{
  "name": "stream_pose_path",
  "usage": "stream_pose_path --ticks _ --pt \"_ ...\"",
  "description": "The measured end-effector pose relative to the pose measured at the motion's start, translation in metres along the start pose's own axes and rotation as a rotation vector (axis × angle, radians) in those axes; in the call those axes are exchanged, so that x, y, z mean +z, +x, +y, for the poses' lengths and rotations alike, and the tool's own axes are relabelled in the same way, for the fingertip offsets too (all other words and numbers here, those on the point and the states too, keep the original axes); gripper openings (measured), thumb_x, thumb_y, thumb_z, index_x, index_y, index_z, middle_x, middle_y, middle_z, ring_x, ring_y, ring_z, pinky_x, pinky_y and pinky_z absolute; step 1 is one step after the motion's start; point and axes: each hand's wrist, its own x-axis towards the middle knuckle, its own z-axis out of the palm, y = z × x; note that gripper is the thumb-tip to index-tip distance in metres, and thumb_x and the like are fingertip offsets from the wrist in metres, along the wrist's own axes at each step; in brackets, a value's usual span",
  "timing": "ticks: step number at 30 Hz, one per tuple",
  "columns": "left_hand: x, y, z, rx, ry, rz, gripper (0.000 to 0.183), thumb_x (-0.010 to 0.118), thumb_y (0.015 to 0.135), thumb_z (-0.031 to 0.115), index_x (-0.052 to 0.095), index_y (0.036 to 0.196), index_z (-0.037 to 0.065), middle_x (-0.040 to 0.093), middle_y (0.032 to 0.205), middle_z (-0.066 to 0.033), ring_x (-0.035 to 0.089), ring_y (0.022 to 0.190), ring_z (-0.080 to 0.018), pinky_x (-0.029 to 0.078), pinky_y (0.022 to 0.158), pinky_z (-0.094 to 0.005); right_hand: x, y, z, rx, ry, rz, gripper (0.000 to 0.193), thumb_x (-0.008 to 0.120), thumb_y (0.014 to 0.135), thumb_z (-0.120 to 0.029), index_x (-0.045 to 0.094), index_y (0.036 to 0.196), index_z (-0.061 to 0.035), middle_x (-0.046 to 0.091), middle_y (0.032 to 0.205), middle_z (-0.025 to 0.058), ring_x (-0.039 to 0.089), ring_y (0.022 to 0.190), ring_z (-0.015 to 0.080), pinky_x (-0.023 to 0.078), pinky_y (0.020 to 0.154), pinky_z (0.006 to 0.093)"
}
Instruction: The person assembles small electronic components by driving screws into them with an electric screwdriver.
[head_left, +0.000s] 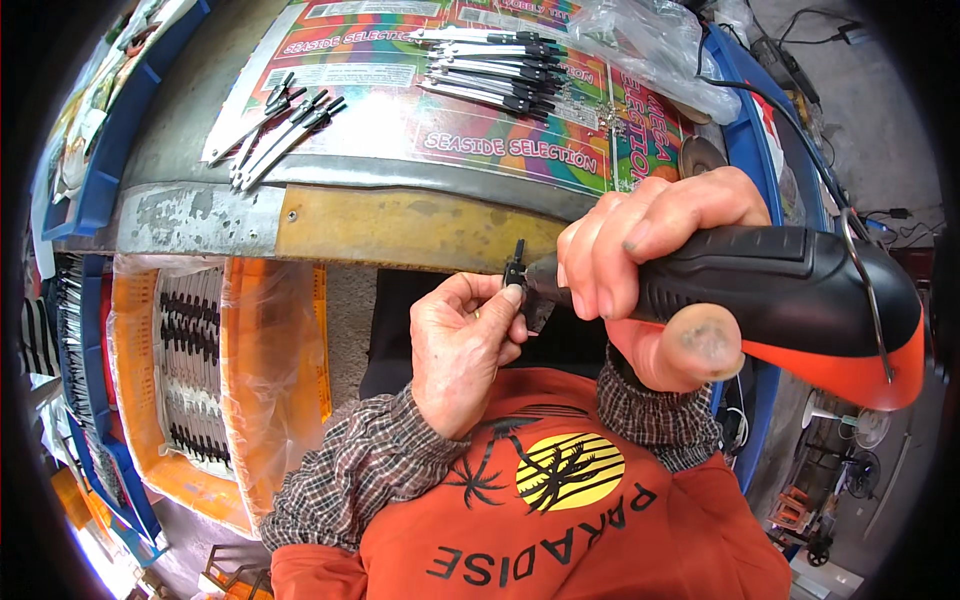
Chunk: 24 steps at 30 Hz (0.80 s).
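My left hand [462, 345] pinches a small drawing compass [514, 268] by its black head, just in front of the bench edge. Its legs are mostly hidden behind my fingers. Wrapped round a black and orange-red electric screwdriver [785, 285] is my right hand [665, 250], the tool lying roughly level. The screwdriver's nose meets or nearly meets the compass head; the exact contact is hard to make out. On the bench lie a pile of silver compasses with black heads [490, 72] and, farther left, a few more compasses [285, 135].
Printed colourful sheets [370, 105] cover the bench top, with tiny metal parts [600, 115] scattered on them. A clear plastic bag [650, 55] lies at the back right. Below left stands an orange crate [245, 400] holding rows of compasses. A cable [770, 100] runs along the right side.
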Motion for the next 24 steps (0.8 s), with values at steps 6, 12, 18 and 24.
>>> stream_pose_path --ticks 6,12,18,24 --pt "-0.003 0.002 -0.004 0.041 0.012 -0.009 0.009 0.055 0.086 0.005 0.053 0.087 -0.004 0.055 0.064 -0.0044 0.048 0.052 -0.0056 0.036 0.042 -0.0163 0.001 0.000 0.006 -0.019 0.075 -0.008 0.060 0.075 0.065 -0.048 0.047 0.091 -0.0020 0.052 0.062 0.0044 0.052 0.051 0.0154 0.045 0.049 0.0297" --pt "-0.005 0.000 -0.002 0.026 0.021 -0.024 0.009 0.055 0.086 0.005 0.054 0.086 -0.004 0.055 0.064 -0.0042 0.048 0.052 -0.0054 0.036 0.043 -0.0163 -0.005 0.001 -0.002 0.030 0.024 -0.071 0.062 0.074 0.065 -0.051 0.046 0.093 -0.0024 0.052 0.063 0.0043 0.053 0.054 0.0166 0.045 0.053 0.0310" --pt "-0.006 0.000 -0.003 0.039 -0.021 -0.045 0.009 0.055 0.085 0.004 0.054 0.088 -0.004 0.055 0.064 -0.0044 0.049 0.052 -0.0055 0.037 0.043 -0.0162 -0.011 0.007 -0.002 -0.163 -0.003 -0.272 0.061 0.072 0.068 -0.050 0.044 0.096 -0.0038 0.052 0.066 0.0042 0.054 0.057 0.0164 0.045 0.057 0.0321" --pt "-0.005 0.000 -0.001 0.022 -0.020 -0.046 0.010 0.056 0.085 0.004 0.054 0.088 -0.005 0.055 0.064 -0.0047 0.049 0.052 -0.0058 0.037 0.043 -0.0163 -0.011 0.011 0.006 -0.160 0.011 -0.273 0.061 0.070 0.069 -0.052 0.044 0.096 -0.0038 0.052 0.066 0.0039 0.053 0.055 0.0164 0.046 0.055 0.0318"
